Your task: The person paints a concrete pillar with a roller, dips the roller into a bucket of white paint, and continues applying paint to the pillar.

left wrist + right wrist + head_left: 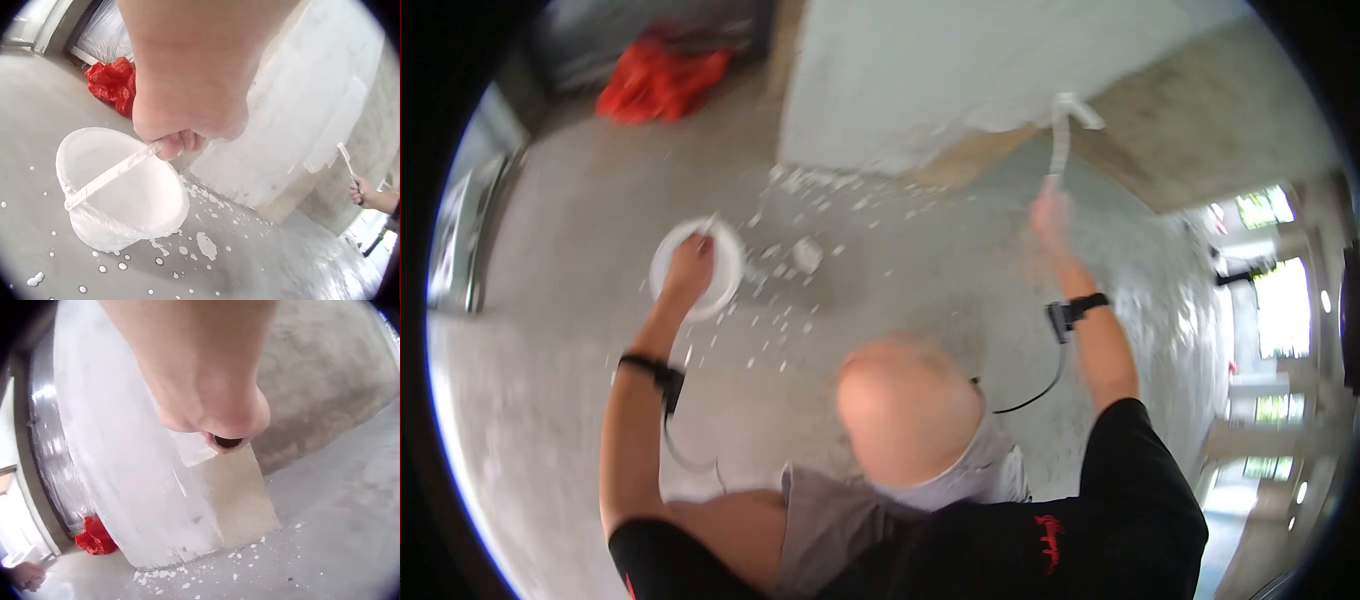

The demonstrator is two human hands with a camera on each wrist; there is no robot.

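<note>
My left hand (690, 265) grips the bail handle (112, 180) of a white bucket (103, 232). The bucket, coated inside with white paint, hangs tilted in the left wrist view. Out to the right, my right hand (1051, 215) holds a paint roller (1061, 135) by its grip, its white head up against the lower wall. In the right wrist view the hollow grip end (229, 443) pokes out of my curled right hand (215, 419), which hides the roller head there. Fresh white paint covers much of the wall (900, 80); a bare tan patch (240, 494) shows low down.
White paint drips (807, 255) spatter the grey floor (570, 230) below the wall and around the bucket. A red plastic bag (662, 82) lies at the back left. My bent knee (905, 405) sits between my arms. A cable (1035, 398) hangs from the right wrist.
</note>
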